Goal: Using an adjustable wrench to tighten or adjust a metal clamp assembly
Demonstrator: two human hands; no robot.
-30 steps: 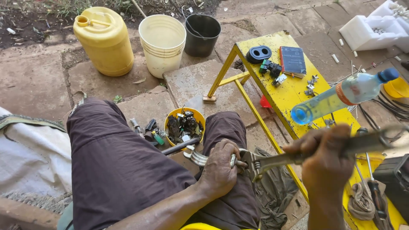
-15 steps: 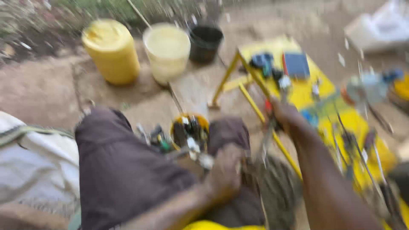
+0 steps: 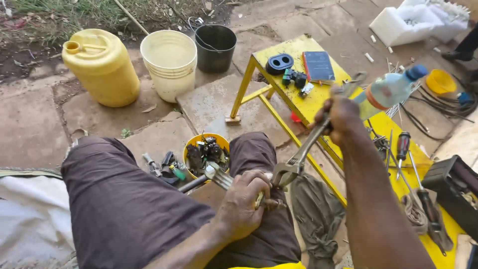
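Observation:
My left hand (image 3: pixel 244 201) rests on my right thigh and grips a small metal part (image 3: pixel 219 175) with a bolt end sticking out to the right. My right hand (image 3: pixel 342 115) holds the handle of long grey locking pliers (image 3: pixel 303 152), whose jaws sit at the bolt end just beside my left fingers. A black rod (image 3: pixel 191 184) pokes out left of the part. The yellow metal table (image 3: pixel 318 102) stands right behind the pliers.
A yellow bowl of small parts (image 3: pixel 205 149) sits between my knees, with loose tools (image 3: pixel 164 167) beside it. A yellow jerrycan (image 3: pixel 102 67), cream bucket (image 3: pixel 169 62) and black bucket (image 3: pixel 215 47) stand beyond. A plastic bottle (image 3: pixel 391 89), screwdrivers (image 3: pixel 402 147) and a dark book (image 3: pixel 318 66) lie on the table.
My right hand swung the pliers from lying flat to steeply angled, handle up over the table, jaws still at the part. The left hand kept its grip on my thigh.

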